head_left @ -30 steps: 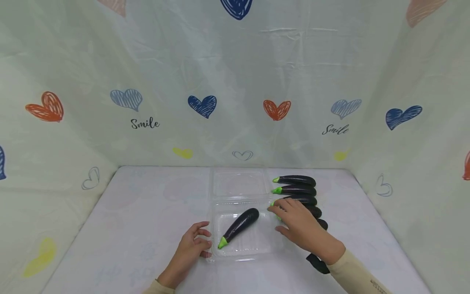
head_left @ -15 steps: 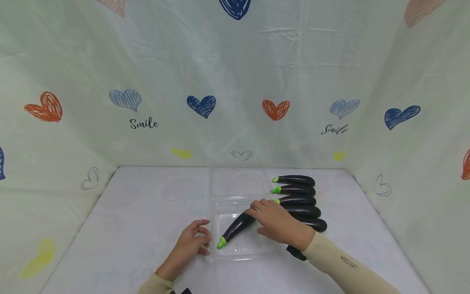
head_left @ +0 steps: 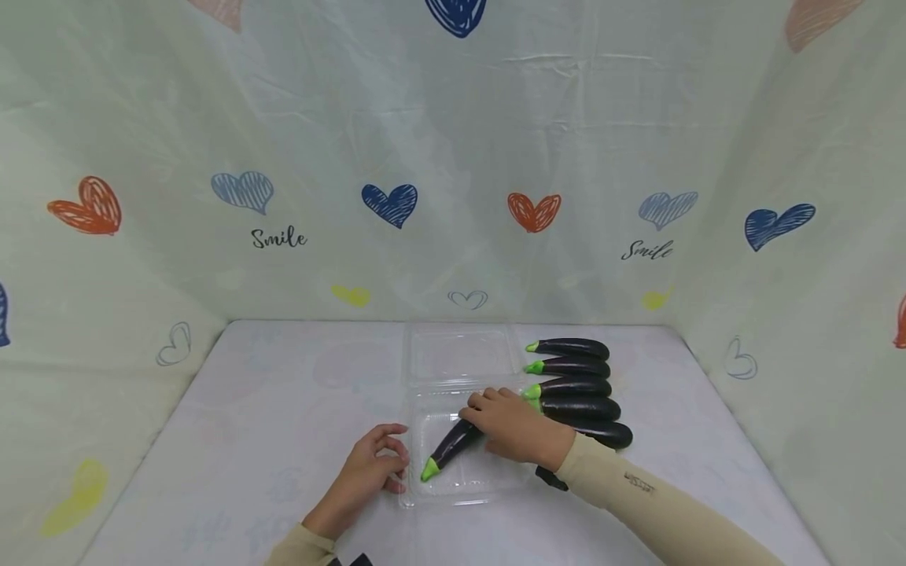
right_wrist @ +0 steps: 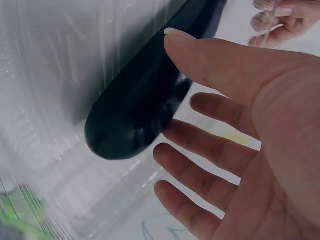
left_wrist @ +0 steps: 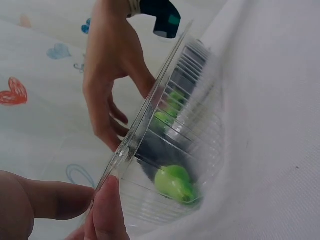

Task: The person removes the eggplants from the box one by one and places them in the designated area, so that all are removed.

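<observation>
A clear plastic clamshell container (head_left: 467, 481) lies open on the table, with its lid (head_left: 463, 354) folded back at the far side. Inside it, one dark eggplant (head_left: 453, 442) with a green stem lies diagonally, stem toward the near left. My left hand (head_left: 368, 468) pinches the container's left rim between thumb and finger. Over the eggplant's blunt end is my right hand (head_left: 520, 424). In the right wrist view, its thumb (right_wrist: 200, 57) overlaps one side of the eggplant, while the spread fingers (right_wrist: 200, 170) lie along the other side, not wrapped round it.
Several more eggplants (head_left: 576, 387) lie in a row on the table right of the container, stems pointing left; the right forearm partly covers the nearest. A pale cloth (head_left: 467, 157) with printed hearts rises behind the table. Dark wrist bands (head_left: 552, 478) show on the arms.
My right hand has moved left from the row of eggplants to above the one in the container. The left hand stays at the rim, and the eggplant lies where it was.
</observation>
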`<state>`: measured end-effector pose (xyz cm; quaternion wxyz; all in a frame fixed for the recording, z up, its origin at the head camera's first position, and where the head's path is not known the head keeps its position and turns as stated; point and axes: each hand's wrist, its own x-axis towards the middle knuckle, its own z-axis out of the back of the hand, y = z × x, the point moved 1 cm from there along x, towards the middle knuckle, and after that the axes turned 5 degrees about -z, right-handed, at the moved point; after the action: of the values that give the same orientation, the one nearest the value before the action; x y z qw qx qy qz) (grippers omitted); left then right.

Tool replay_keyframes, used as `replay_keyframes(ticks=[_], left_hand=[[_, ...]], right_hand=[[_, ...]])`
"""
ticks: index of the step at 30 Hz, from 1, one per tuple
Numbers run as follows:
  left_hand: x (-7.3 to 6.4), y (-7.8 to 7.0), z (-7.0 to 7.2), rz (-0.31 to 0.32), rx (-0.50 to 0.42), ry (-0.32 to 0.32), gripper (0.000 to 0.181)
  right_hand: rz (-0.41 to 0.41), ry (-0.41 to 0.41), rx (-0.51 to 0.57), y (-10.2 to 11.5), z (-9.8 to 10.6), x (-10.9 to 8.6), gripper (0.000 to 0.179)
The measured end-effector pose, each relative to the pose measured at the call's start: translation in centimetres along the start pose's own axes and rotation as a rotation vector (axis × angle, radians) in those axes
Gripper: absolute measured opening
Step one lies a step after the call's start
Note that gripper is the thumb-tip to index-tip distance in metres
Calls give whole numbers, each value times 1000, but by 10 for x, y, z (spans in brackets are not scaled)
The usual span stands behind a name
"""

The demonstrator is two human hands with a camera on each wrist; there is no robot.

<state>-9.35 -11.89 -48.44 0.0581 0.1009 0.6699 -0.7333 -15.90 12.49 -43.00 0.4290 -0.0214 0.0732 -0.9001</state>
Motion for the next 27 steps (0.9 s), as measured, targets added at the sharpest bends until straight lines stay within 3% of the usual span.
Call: replay_keyframes(ticks=[15,23,27], left_hand=[[-2,1,0,-13,-31,20,55],[-4,-1,0,-15,-32,16,56],[-4,-1,1,-7,-24,7,56]], right_hand=[[15,23,-94,8,-9,6,35],[-15,26,-64,7,-6,0,40],[-37,-17,-30,2,1,-6,43]])
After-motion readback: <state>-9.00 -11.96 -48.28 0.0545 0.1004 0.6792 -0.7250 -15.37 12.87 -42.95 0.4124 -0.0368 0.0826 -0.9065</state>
